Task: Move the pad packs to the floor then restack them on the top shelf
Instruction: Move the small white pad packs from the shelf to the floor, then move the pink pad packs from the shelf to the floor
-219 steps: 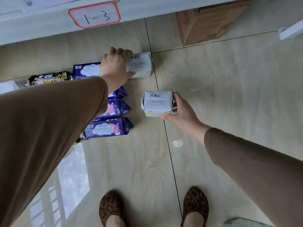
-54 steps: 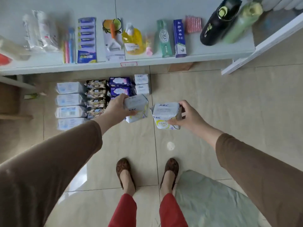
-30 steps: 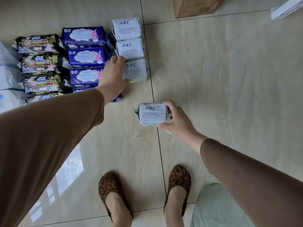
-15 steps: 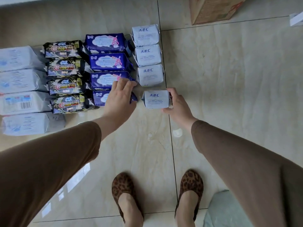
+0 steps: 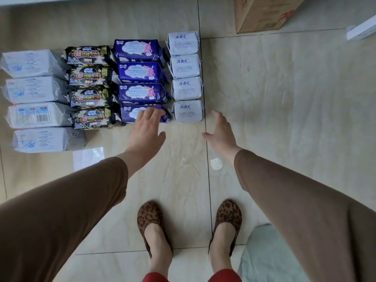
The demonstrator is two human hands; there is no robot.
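Packs lie flat in columns, long axes crosswise; hands empty.

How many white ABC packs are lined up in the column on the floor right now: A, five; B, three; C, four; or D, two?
C: four white ABC packs lie in one column along the tile seam, right of the purple packs, and both hands are empty.

Four large white packs, four black packs, four purple packs, four ABC packs, one cardboard box.
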